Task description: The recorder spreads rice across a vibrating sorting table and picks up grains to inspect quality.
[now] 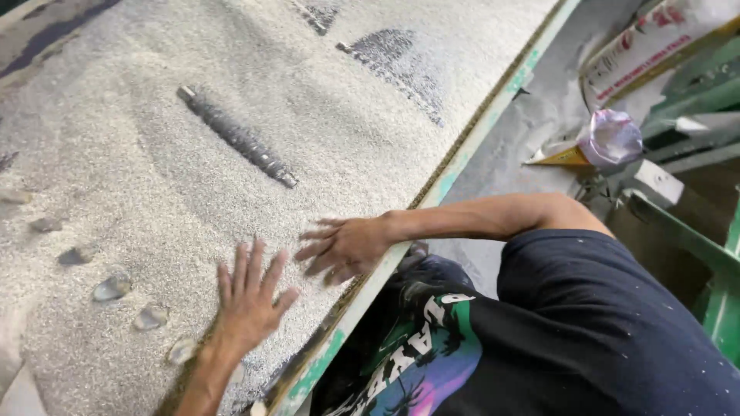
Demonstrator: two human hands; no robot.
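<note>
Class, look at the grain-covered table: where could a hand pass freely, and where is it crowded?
Free: the wide stretch of grain between the dark ribbed rod and the row of dents, and above the rod. Crowded: the near edge, where the left hand and right hand lie flat.

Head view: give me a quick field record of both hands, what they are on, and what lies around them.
left hand: flat, fingers spread, palm down on the grains
right hand: flat on the grains, beside the tray edge, blurred
grains: pale, small, spread in a layer across the tray
tray edge: green, worn, runs diagonally
grooved rod: dark, lying in the grains above the hands, apart from them
row of hollows: left of the left hand
plastic bag: on the floor, right of the tray
</note>
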